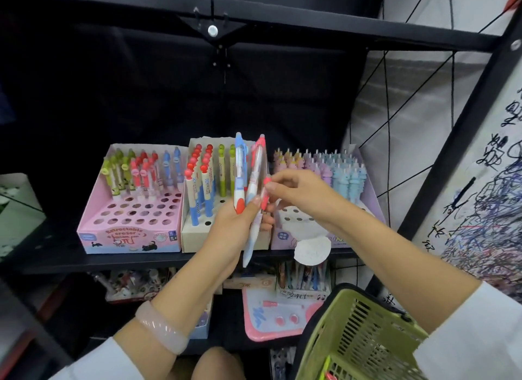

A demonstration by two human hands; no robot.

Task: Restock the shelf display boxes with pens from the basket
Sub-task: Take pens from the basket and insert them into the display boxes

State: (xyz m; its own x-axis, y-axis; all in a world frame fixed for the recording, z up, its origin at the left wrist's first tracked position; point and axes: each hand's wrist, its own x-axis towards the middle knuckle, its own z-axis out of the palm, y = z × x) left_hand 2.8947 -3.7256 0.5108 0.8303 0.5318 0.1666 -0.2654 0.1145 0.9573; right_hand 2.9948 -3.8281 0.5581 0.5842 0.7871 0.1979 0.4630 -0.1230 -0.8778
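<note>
Several pens (246, 181) are gripped upright in the left hand (236, 224), while a red pen (265, 194) is pinched by the right hand (296, 189) before the middle box (195, 238).

- Three display boxes stand side by side along the front edge of the shelf (50, 263): the left box (130, 238), the middle box (195, 238) and the right box (282, 241).
- Pens stand in the back rows of each box.
- The left hand (234, 227) holds a bunch of pens (248, 181) upright in front of the middle box.
- The right hand (299, 193) pinches one pen of the bunch, before the right box.
- The basket (356, 340) hangs below the shelf's right end, under the right forearm.
</note>
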